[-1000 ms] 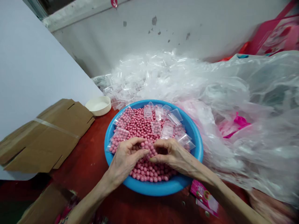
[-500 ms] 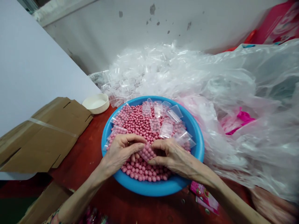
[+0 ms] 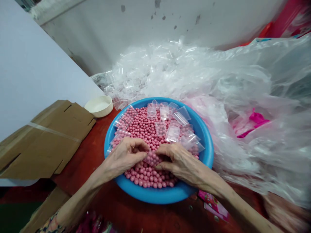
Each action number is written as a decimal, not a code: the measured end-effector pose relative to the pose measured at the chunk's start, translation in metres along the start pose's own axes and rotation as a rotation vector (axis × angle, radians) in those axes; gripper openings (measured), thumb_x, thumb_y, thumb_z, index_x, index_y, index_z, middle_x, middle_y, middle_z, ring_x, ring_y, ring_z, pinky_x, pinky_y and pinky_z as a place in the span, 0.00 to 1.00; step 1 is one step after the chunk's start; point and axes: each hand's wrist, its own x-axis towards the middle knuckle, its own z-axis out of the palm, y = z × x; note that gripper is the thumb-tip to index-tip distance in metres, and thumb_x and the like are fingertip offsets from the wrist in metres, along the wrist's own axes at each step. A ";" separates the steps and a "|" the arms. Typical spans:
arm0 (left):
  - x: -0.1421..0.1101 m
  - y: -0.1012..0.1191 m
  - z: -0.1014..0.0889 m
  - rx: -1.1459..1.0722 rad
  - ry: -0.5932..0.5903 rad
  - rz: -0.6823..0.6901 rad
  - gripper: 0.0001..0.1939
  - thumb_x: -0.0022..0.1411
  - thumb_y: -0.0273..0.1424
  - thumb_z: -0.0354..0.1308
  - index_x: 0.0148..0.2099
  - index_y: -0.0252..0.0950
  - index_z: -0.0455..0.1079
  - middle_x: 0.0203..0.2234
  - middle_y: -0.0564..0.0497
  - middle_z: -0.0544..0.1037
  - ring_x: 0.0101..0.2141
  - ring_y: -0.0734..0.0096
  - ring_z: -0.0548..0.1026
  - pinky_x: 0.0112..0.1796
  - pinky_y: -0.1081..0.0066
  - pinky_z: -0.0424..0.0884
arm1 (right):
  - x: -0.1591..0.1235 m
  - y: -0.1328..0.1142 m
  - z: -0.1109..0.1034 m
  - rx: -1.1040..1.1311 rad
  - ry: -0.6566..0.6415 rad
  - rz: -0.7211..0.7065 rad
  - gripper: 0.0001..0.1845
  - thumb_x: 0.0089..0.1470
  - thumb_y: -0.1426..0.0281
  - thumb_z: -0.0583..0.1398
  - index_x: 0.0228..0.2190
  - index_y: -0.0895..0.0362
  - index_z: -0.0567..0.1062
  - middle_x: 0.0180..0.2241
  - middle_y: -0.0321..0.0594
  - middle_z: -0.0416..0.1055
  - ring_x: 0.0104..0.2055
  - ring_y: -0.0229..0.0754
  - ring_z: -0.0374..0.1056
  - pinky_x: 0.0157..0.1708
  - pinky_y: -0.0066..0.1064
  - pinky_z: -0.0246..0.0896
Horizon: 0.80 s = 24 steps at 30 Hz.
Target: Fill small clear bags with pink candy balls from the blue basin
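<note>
A blue basin (image 3: 208, 142) full of pink beads (image 3: 147, 177) stands in front of me. Over the beads, my left hand (image 3: 128, 153) and my right hand (image 3: 176, 158) pinch a small clear plastic pouch (image 3: 152, 158) between them, one hand at either end. Pink beads show in or through the pouch; I cannot tell which. Several more clear pouches (image 3: 173, 132) lie on the beads towards the right and back. At the basin's left side, clear pouches (image 3: 121, 134) rest with beads showing in or beneath them.
Flattened cardboard (image 3: 48, 136) and a white round dish (image 3: 99, 106) lie to the left on the red table (image 3: 97, 152). A heap of clear plastic pouches (image 3: 136, 71) fills the back, with plastic sheeting (image 3: 243, 77) at right. Pink printed packets (image 3: 213, 204) lie near the front.
Both hands keep their pinch on the pouch, which now lies flatter between them. The left fingers have shifted slightly. The view has moved a little.
</note>
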 end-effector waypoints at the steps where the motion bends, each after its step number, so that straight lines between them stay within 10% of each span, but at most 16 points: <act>1: 0.000 0.000 0.001 -0.039 0.009 -0.024 0.07 0.53 0.25 0.53 0.34 0.34 0.71 0.22 0.56 0.73 0.20 0.78 0.69 0.22 0.77 0.65 | 0.000 -0.001 0.000 -0.002 0.009 0.003 0.17 0.50 0.75 0.63 0.18 0.60 0.60 0.20 0.27 0.55 0.24 0.30 0.50 0.25 0.27 0.39; 12: -0.008 0.023 -0.011 0.072 0.073 0.021 0.17 0.51 0.24 0.54 0.44 0.34 0.74 0.41 0.49 0.78 0.44 0.68 0.73 0.45 0.70 0.68 | -0.002 0.001 -0.006 0.414 0.092 0.032 0.07 0.52 0.69 0.61 0.26 0.59 0.72 0.25 0.32 0.63 0.29 0.36 0.58 0.29 0.27 0.50; 24: 0.002 0.027 0.003 -0.145 0.188 0.071 0.08 0.50 0.28 0.61 0.36 0.35 0.72 0.28 0.54 0.76 0.30 0.75 0.72 0.32 0.75 0.68 | -0.002 -0.001 -0.007 0.481 0.085 0.073 0.09 0.51 0.67 0.59 0.23 0.58 0.69 0.22 0.31 0.59 0.27 0.35 0.55 0.28 0.27 0.50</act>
